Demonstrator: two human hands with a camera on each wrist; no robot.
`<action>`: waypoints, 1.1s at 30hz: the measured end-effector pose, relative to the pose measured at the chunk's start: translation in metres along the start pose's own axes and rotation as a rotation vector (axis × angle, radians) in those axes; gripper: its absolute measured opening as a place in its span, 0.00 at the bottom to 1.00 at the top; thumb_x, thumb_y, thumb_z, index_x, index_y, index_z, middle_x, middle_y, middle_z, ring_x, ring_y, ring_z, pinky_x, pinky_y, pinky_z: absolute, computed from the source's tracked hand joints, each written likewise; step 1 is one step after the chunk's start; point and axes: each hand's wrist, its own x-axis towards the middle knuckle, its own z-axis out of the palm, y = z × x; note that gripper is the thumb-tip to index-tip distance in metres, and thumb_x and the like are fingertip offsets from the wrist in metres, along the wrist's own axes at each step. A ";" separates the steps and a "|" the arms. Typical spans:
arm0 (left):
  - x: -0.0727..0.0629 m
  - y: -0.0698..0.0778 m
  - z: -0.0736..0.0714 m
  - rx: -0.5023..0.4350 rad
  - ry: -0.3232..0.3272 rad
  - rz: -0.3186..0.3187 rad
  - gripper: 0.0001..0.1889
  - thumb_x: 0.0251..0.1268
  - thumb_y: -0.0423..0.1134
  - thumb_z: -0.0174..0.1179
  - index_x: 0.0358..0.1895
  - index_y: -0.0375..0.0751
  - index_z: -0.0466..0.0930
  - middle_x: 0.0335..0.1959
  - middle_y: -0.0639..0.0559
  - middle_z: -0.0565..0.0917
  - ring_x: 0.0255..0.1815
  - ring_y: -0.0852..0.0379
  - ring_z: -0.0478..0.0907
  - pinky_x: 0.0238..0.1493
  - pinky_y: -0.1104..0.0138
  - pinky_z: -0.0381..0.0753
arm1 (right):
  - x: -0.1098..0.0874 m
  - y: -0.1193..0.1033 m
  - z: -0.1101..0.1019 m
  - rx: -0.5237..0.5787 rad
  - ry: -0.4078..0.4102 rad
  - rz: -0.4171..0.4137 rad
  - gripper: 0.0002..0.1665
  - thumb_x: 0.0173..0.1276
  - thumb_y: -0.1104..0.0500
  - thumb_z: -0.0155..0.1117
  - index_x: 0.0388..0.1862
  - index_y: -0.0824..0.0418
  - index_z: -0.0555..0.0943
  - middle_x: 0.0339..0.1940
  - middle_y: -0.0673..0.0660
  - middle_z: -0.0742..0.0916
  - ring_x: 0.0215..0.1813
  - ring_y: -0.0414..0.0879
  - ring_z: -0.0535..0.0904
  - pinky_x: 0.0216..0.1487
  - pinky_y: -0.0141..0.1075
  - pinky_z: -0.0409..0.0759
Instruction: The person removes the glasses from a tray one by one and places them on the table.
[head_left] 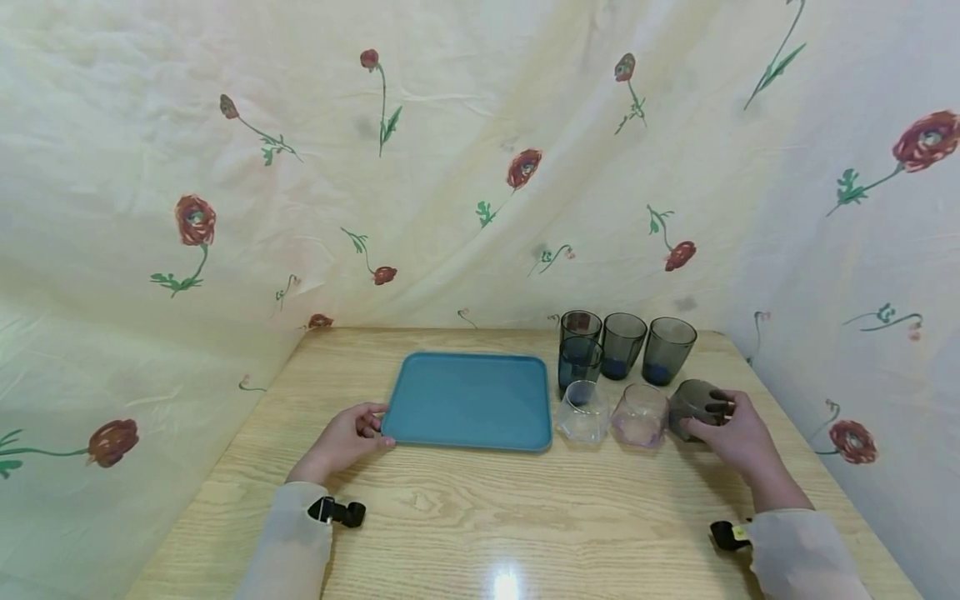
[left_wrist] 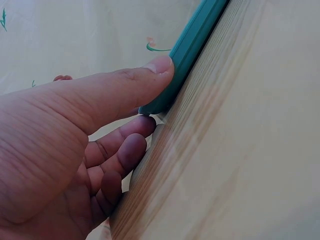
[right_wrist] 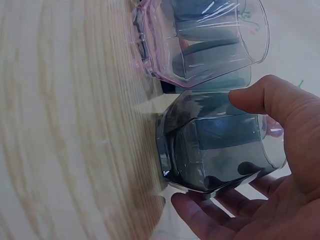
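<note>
My left hand (head_left: 352, 440) is at the near left corner of a blue rectangular tray (head_left: 472, 400), which lies flat on the table. In the left wrist view the thumb (left_wrist: 159, 67) presses the tray's edge, and the curled fingers sit below and beside the corner. My right hand (head_left: 738, 433) grips a smoky grey faceted glass (right_wrist: 220, 142), with the thumb on one side and the fingers around the other. The glass stands upright at the right end of the front row. Beside it is a pink-tinted glass (head_left: 640, 417), then a clear glass (head_left: 583, 421).
Several tall dark tumblers stand behind the short glasses, among them a right one (head_left: 669, 350), a middle one (head_left: 622, 346) and two overlapping at the left (head_left: 580, 362). A flower-printed cloth (head_left: 450, 208) hangs behind the wooden table (head_left: 487, 517) and along its sides.
</note>
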 end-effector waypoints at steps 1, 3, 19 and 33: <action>0.000 0.000 0.000 0.000 0.000 0.001 0.36 0.61 0.42 0.79 0.72 0.44 0.76 0.46 0.49 0.80 0.40 0.51 0.76 0.41 0.61 0.78 | 0.000 -0.001 -0.001 -0.003 -0.003 0.004 0.58 0.74 0.46 0.70 0.80 0.79 0.46 0.72 0.83 0.64 0.67 0.76 0.68 0.53 0.53 0.77; 0.000 -0.001 0.000 -0.003 -0.003 0.004 0.36 0.61 0.42 0.79 0.73 0.44 0.76 0.46 0.49 0.80 0.40 0.51 0.75 0.41 0.61 0.78 | -0.001 -0.002 -0.002 -0.009 -0.009 0.012 0.59 0.74 0.46 0.69 0.80 0.79 0.45 0.73 0.84 0.62 0.67 0.76 0.67 0.55 0.57 0.76; 0.000 0.002 0.000 -0.025 -0.011 -0.002 0.36 0.62 0.41 0.78 0.73 0.41 0.76 0.47 0.46 0.80 0.39 0.51 0.75 0.39 0.63 0.78 | -0.006 -0.002 -0.007 -0.004 -0.070 0.012 0.64 0.74 0.43 0.69 0.82 0.78 0.40 0.71 0.84 0.64 0.66 0.77 0.68 0.54 0.57 0.77; -0.001 -0.002 -0.001 -0.019 -0.028 0.000 0.35 0.62 0.42 0.78 0.73 0.44 0.76 0.46 0.48 0.80 0.40 0.51 0.76 0.41 0.61 0.79 | -0.005 -0.002 -0.013 0.012 -0.125 -0.012 0.66 0.75 0.38 0.68 0.83 0.75 0.38 0.76 0.86 0.54 0.74 0.83 0.57 0.65 0.70 0.68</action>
